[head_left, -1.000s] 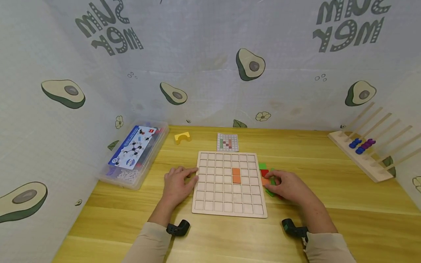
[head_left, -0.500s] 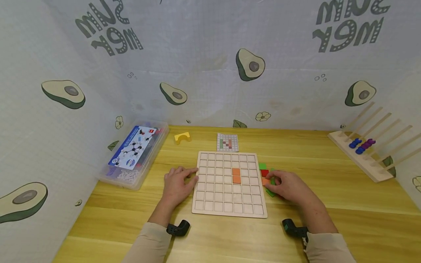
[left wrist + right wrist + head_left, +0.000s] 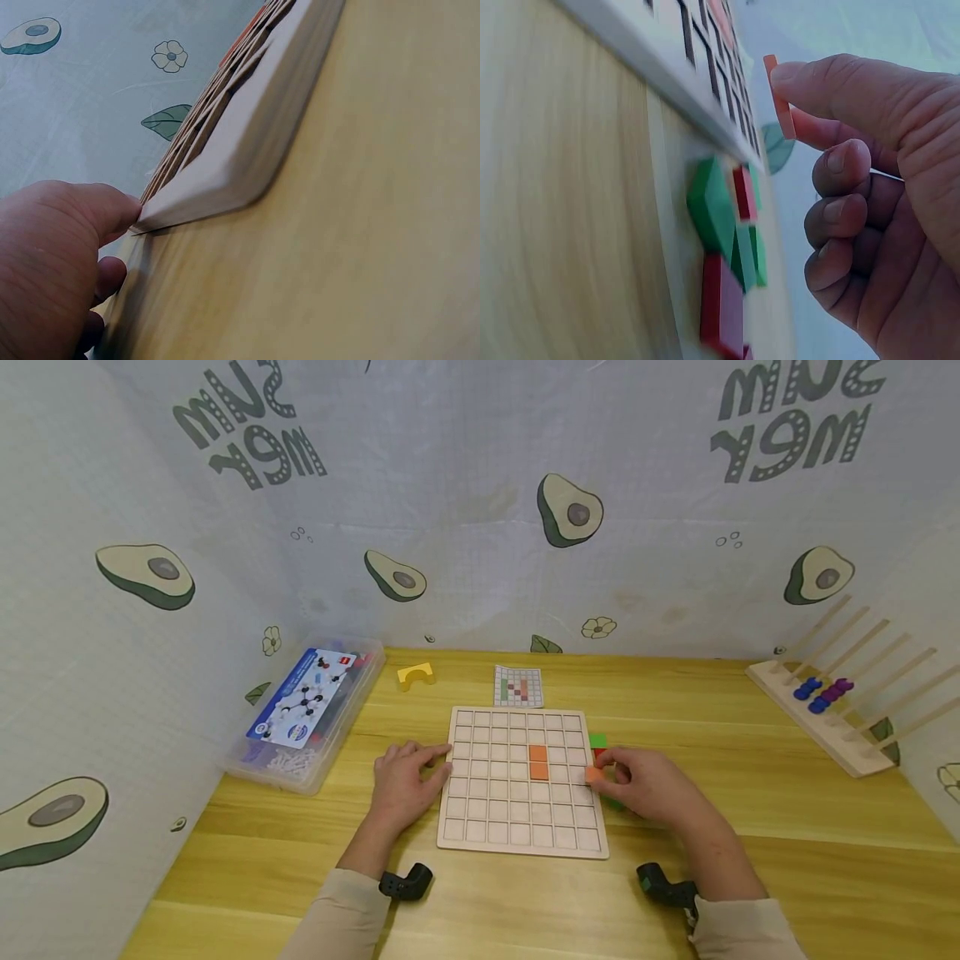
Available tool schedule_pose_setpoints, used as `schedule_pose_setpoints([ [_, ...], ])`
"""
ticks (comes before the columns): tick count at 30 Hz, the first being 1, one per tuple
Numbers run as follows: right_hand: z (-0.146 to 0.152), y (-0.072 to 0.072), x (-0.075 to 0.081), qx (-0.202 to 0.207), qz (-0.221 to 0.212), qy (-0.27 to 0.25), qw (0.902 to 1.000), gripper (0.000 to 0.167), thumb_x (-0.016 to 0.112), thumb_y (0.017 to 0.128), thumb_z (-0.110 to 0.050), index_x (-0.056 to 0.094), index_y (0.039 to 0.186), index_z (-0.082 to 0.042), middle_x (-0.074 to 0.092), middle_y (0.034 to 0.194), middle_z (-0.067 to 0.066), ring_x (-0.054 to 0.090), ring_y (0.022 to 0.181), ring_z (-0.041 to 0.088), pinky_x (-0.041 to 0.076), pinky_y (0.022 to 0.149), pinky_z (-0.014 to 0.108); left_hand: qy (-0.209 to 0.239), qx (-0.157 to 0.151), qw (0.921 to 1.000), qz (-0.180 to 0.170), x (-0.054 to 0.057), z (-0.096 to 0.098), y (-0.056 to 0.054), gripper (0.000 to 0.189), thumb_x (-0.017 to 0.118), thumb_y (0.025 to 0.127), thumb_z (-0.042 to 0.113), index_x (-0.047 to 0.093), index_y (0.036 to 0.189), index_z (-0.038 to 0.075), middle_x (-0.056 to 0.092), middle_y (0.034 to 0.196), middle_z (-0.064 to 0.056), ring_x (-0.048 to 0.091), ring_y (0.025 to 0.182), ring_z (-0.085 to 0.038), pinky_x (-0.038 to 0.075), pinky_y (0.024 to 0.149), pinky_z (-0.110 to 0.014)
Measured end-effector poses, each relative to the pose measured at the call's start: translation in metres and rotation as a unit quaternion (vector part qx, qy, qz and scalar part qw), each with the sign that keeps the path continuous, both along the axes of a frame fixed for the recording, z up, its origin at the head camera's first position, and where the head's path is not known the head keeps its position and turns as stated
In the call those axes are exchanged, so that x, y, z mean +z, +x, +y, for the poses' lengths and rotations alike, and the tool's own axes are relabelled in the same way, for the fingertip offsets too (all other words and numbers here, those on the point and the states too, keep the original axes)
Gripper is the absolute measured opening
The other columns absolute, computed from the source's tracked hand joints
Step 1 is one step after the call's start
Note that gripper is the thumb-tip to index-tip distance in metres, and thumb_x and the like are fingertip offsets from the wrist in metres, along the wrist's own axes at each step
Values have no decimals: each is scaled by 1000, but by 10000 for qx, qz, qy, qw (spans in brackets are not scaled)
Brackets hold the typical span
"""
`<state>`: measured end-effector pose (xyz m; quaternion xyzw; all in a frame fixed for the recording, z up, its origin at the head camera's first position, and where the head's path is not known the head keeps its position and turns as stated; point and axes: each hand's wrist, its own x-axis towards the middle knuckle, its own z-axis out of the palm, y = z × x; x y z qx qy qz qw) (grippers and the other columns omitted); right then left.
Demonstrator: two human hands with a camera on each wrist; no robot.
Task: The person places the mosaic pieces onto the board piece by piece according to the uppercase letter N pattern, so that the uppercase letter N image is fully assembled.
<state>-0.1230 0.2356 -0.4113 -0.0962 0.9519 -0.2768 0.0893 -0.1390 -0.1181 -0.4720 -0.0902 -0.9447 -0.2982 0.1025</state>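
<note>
A square wooden grid board (image 3: 521, 785) lies on the table with two orange tiles (image 3: 538, 762) one above the other in its cells. My right hand (image 3: 645, 785) pinches another orange tile (image 3: 780, 97) between thumb and index finger, over the board's right edge; its other fingers are curled. Green tiles (image 3: 714, 202) and dark red tiles (image 3: 721, 304) lie on the table below that hand, partly hidden by it in the head view. At the board's left edge my left hand (image 3: 405, 783) rests, thumb and index fingertip touching the side.
A printed pattern card (image 3: 518, 686) lies behind the board. A yellow arch block (image 3: 416, 674) and a clear plastic case (image 3: 307, 714) are at the left. On the right stands a wooden peg rack (image 3: 821, 718) with blue and purple beads.
My right hand has lifted an orange tile from the pile beside the board and moved slightly left, over the board's edge. The left hand has stayed in place.
</note>
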Motion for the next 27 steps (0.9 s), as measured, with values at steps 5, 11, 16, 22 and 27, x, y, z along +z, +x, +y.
schedule_pose_setpoints([
  [5, -15, 3, 0, 298, 113, 21, 9995, 19, 75, 92, -31, 72, 103, -16, 45, 65, -5, 40, 59, 9, 32, 55, 24, 15, 28, 10000, 20, -1, 0, 0, 30, 72, 94, 33, 76, 123, 26, 67, 93, 2, 51, 87, -18, 33, 80, -40],
  [11, -33, 5, -1, 436, -116, 49, 9990, 21, 75, 91, -32, 73, 104, -16, 47, 65, -5, 41, 57, 10, 33, 54, 24, 30, 17, 10000, 32, -1, 0, 0, 31, 72, 94, 33, 76, 123, 26, 67, 92, 2, 51, 86, -18, 33, 80, -40],
  [16, -44, 6, -1, 564, -167, 23, 9983, 20, 75, 91, -32, 74, 106, -18, 48, 65, -5, 42, 57, 9, 35, 56, 24, 18, -16, 9999, 120, -2, -1, 0, 30, 71, 94, 33, 76, 123, 25, 66, 91, 3, 50, 85, -18, 33, 79, -41],
  [22, -52, 5, -5, 767, 73, 86, 9970, 19, 75, 92, -30, 73, 107, -19, 47, 64, -7, 41, 58, 7, 35, 56, 23, 48, -26, 10000, 42, -2, -1, 0, 31, 72, 94, 33, 76, 123, 27, 66, 91, 4, 50, 86, -18, 33, 80, -40],
  [27, -57, 4, -11, 831, 202, 81, 9963, 20, 75, 92, -31, 73, 107, -18, 47, 63, -8, 42, 58, 6, 37, 58, 23, 30, -28, 10000, 64, -2, -1, 0, 31, 72, 94, 33, 76, 124, 27, 68, 94, 3, 51, 87, -18, 33, 80, -41],
])
